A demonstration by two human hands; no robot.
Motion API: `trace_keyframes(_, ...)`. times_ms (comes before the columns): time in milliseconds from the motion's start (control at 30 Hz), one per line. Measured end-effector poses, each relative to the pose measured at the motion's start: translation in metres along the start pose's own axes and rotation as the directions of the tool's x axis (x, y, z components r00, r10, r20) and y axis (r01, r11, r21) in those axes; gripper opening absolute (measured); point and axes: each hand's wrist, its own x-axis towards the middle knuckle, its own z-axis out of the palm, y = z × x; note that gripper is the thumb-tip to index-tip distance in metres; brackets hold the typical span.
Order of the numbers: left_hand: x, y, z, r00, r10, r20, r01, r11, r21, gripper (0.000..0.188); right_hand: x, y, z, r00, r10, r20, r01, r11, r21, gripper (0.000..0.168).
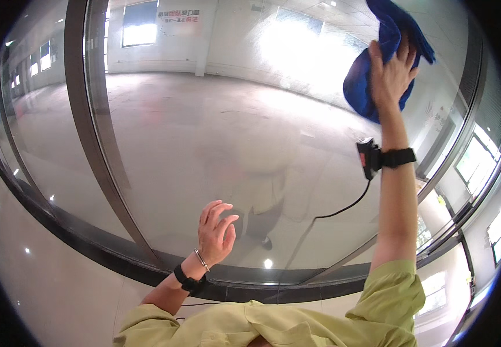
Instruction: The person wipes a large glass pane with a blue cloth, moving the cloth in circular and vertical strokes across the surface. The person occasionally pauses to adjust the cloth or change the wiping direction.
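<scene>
My right hand is raised high and presses a blue cloth against a large glass pane. The cloth spreads out around the hand, and its upper part folds over near the top of the view. My left hand hangs lower, near the bottom of the pane, with fingers bent and apart and nothing in it. Whether its fingertips touch the glass I cannot tell. Light smears and a faint reflection show on the pane.
A dark metal upright borders the pane at left, and a black base sill runs below it. From a strapped device on my right wrist hangs a black cable. Behind the glass lies a room with windows.
</scene>
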Motion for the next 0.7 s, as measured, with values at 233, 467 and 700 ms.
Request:
trace_keyframes(233,0.002,-0.004,-0.014,0.991,0.074,0.115,-0.07,0.997,-0.041,0.023,-0.093,-0.182,-0.083,0.558,-0.719,0.414,0.368,0.662,0.653,0.062)
trace_keyframes(467,-0.008,0.004,-0.024,0.984,0.044,0.17,-0.043,0.999,-0.012,0.02,-0.032,-0.162,-0.077,0.618,-0.568,0.543,0.42,0.823,0.383,0.052)
trace_keyframes(700,0.005,0.017,-0.026,0.983,0.046,0.176,-0.048,0.999,0.009,0.02,0.011,-0.236,-0.026,0.903,-0.376,0.209,0.294,0.894,0.337,0.056)
